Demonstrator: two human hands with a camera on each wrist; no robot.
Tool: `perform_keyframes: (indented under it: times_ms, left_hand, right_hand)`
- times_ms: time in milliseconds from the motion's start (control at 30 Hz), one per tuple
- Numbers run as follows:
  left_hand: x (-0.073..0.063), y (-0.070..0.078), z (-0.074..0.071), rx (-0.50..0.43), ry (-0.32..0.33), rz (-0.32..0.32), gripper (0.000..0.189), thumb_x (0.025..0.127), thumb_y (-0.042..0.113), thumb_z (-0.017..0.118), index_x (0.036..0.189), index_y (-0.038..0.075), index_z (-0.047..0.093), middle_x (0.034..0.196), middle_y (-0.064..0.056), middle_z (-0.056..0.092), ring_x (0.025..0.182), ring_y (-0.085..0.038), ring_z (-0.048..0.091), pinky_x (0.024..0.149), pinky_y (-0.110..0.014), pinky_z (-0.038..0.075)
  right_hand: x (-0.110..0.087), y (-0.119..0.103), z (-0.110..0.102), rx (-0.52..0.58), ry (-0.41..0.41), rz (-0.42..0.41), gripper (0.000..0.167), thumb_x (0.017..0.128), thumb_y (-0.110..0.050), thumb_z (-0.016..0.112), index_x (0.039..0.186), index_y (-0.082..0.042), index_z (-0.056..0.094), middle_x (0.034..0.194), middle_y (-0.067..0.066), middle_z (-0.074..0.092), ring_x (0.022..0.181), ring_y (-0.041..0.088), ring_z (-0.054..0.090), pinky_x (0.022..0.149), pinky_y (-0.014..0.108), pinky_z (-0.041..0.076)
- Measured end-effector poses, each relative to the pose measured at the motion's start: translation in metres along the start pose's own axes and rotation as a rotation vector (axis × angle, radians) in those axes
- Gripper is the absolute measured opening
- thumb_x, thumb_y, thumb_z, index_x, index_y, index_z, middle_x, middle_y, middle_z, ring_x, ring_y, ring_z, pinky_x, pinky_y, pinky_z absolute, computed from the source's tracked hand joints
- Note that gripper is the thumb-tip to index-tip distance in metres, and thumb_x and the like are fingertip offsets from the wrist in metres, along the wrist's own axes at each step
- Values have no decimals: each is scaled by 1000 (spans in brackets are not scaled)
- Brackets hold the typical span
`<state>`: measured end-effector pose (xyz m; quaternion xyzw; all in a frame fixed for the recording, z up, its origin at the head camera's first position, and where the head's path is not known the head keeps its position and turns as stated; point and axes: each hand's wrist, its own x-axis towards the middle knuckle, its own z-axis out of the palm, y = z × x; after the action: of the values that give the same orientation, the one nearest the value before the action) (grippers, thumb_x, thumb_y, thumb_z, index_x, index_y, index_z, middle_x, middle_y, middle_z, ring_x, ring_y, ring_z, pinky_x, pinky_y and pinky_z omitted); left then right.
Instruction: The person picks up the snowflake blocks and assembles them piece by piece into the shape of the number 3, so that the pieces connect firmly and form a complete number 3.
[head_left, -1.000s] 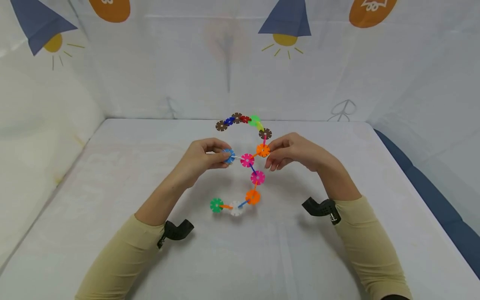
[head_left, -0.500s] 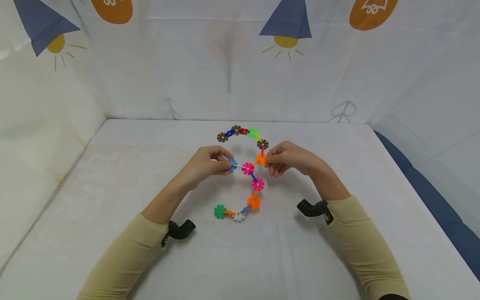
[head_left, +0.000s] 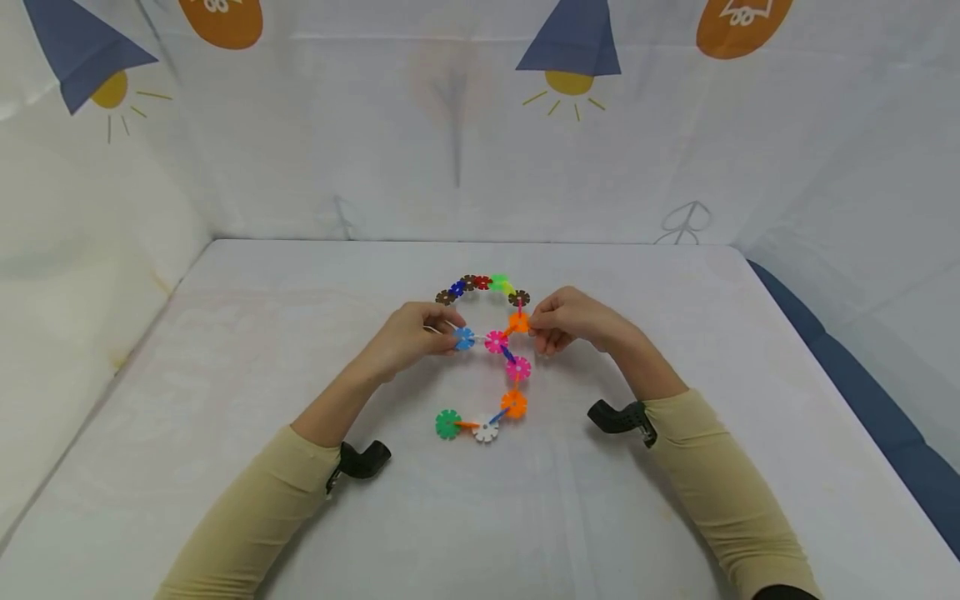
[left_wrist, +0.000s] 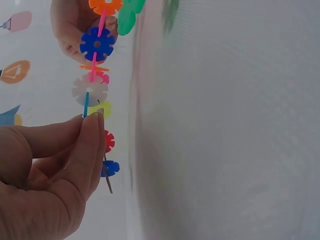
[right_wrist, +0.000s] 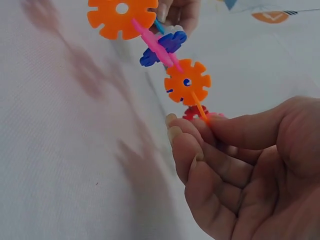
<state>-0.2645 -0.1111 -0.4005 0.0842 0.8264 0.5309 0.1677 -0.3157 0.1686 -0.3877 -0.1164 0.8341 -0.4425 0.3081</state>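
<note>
A chain of colourful notched snowflake discs, bent like a figure 3, is held between both hands in the head view. My left hand (head_left: 411, 340) pinches the light blue disc (head_left: 465, 338) at the end of its short middle arm. On the other side, my right hand (head_left: 576, 321) pinches an orange disc (head_left: 518, 322) by its edge; the right wrist view shows thumb and fingertips on it. A brown disc (head_left: 446, 297) ends the far curve, and a green disc (head_left: 448, 424) ends the near one. Pink discs (head_left: 496, 342) join the middle.
A white-covered table (head_left: 480, 525) lies beneath the chain. Behind it hangs a white cloth wall (head_left: 375, 142) printed with lamps. Dark blue padding (head_left: 847, 392) runs along the right edge. Each wrist carries a black camera mount (head_left: 363, 459).
Both hands have come lower in the head view, the right one also a little leftward. The chain's far curve has dropped, and its near end has shifted slightly right.
</note>
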Motion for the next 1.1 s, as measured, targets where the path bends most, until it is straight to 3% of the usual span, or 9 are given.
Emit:
perform_keyframes:
  times_ms: [267, 500, 733, 933, 1100]
  left_hand:
    - [4, -5, 0, 116, -7, 10, 25, 92, 12, 69, 116, 11, 68, 108, -10, 67, 97, -23, 64, 83, -32, 58]
    - [-1, -4, -13, 179, -24, -16, 34, 92, 25, 69, 123, 11, 65, 109, -8, 68, 93, -22, 71, 86, -38, 56]
    - [-6, -1, -27, 258, 10, -17, 35, 94, 35, 66, 124, 16, 66, 116, -3, 69, 99, -22, 67, 85, -38, 54]
    - [-11, 0, -46, 344, 98, 6, 40, 94, 40, 65, 128, 18, 64, 127, -5, 66, 118, -26, 62, 95, -46, 51]
    - [-15, -3, -57, 446, 190, 30, 56, 95, 44, 63, 143, 18, 53, 148, -6, 53, 138, -30, 47, 108, -54, 42]
  right_hand:
    - [4, 6, 3, -46, 44, -9, 27, 98, -18, 59, 100, 6, 70, 71, 9, 70, 63, 17, 69, 67, 34, 60]
    - [2, 4, 4, -120, 99, -21, 26, 97, -20, 61, 105, 2, 71, 81, 13, 72, 72, 21, 69, 71, 34, 59]
    - [2, 0, 6, -219, 127, -17, 27, 97, -23, 60, 111, -2, 70, 85, 13, 71, 74, 21, 67, 71, 34, 58]
    - [-3, -1, 6, -361, 264, -75, 28, 99, -26, 58, 115, -6, 68, 90, 11, 73, 75, 25, 68, 68, 34, 55]
    - [-16, -4, 2, -430, 427, -146, 36, 99, -31, 57, 126, -9, 64, 113, 13, 72, 99, 29, 66, 81, 43, 55]
